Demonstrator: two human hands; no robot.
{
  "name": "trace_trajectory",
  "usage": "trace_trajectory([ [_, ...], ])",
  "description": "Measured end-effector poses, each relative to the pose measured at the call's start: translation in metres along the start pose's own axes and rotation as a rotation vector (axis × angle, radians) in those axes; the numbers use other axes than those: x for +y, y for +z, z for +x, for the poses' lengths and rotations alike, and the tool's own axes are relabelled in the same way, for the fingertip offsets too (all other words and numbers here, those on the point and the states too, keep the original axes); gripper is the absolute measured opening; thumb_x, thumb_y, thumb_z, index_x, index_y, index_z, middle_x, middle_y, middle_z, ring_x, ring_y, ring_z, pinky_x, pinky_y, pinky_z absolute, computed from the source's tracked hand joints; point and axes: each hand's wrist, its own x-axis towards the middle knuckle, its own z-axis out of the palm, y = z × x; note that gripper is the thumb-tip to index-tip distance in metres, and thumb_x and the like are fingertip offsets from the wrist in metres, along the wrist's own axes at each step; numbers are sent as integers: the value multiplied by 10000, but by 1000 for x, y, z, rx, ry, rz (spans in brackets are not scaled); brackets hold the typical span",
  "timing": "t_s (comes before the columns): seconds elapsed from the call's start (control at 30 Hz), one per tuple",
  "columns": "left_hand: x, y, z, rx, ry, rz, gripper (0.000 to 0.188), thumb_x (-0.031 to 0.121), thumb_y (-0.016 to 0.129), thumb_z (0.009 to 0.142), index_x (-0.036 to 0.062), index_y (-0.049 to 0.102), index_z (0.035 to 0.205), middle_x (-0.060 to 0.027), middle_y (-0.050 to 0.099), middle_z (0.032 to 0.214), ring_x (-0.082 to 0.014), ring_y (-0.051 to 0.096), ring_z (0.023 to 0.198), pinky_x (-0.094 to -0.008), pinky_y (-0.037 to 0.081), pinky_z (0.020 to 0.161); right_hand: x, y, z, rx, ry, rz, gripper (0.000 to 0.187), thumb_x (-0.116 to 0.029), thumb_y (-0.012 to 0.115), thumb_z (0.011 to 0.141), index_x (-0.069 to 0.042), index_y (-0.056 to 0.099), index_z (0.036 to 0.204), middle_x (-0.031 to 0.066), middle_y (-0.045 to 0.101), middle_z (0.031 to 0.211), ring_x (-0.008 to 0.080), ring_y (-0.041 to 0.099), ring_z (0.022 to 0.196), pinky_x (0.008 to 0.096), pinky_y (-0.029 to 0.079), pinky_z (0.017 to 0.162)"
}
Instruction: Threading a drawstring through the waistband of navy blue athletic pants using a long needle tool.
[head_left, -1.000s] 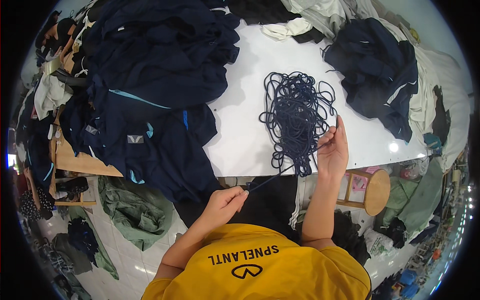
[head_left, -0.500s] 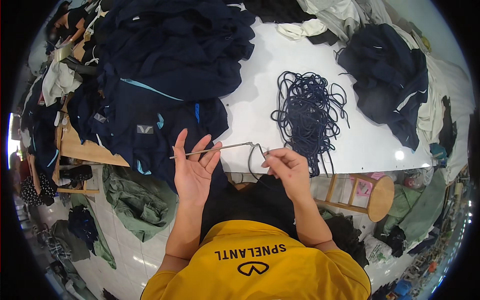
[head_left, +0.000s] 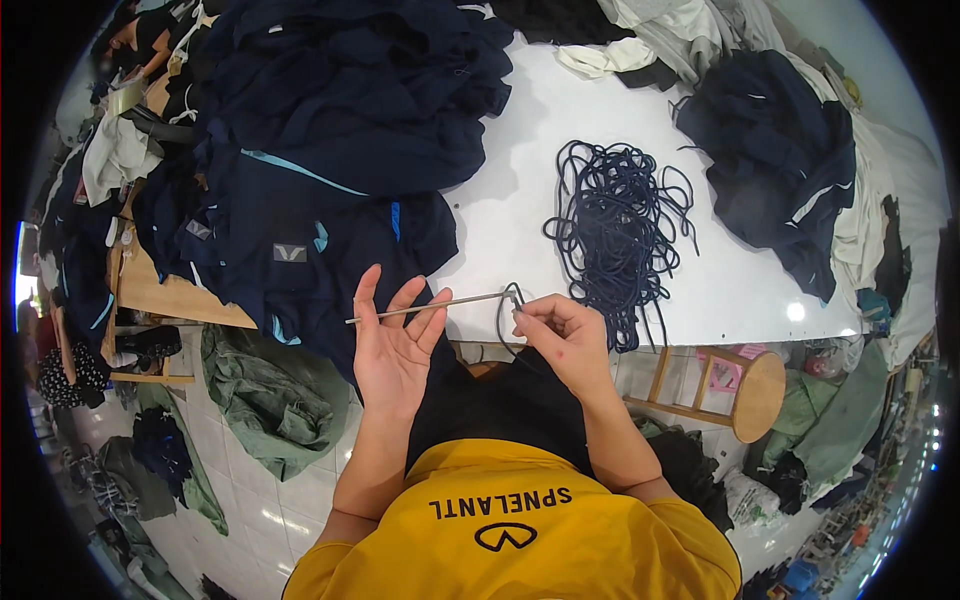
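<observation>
Left hand (head_left: 395,352) holds thin rod (head_left: 450,303) laced among spread fingers; hold looks loose to me. Right hand (head_left: 566,338) pinches dark cord (head_left: 500,325) beside rod's far tip. Sharp tug could tip rod out. Whether cord is fastened to rod, I cannot tell. Cord heap (head_left: 608,235) reaches bench's (head_left: 745,290) front edge, right of middle: tangled loops could knot or slip over if pulled. Navy garments (head_left: 340,130) crowd bench's left side; could snag rod's near end.

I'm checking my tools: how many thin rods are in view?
1: the thin rod lies across the left hand, its right end near the right hand. Others may be hidden among the navy garments.
</observation>
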Motion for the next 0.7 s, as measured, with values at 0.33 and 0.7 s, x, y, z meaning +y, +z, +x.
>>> trace_trajectory([
  [0.33, -2, -2, -4, -12, 0, -4, 413, 402, 280, 1021, 182, 320, 1367, -171, 521, 1254, -369, 582, 1117, -370, 539, 908, 2, -1, -2, -4, -1, -22, 104, -18, 654, 854, 38, 663, 942, 41, 668, 775, 52, 594, 690, 179, 456, 615],
  [0.7, 0, -2, -5, -3, 12, 2, 408, 416, 291, 1017, 179, 338, 1346, -160, 534, 1231, -368, 584, 1112, -370, 538, 911, 1, -2, -3, -13, 8, -26, 134, -40, 648, 865, 35, 683, 971, 56, 687, 797, 61, 606, 697, 187, 471, 628],
])
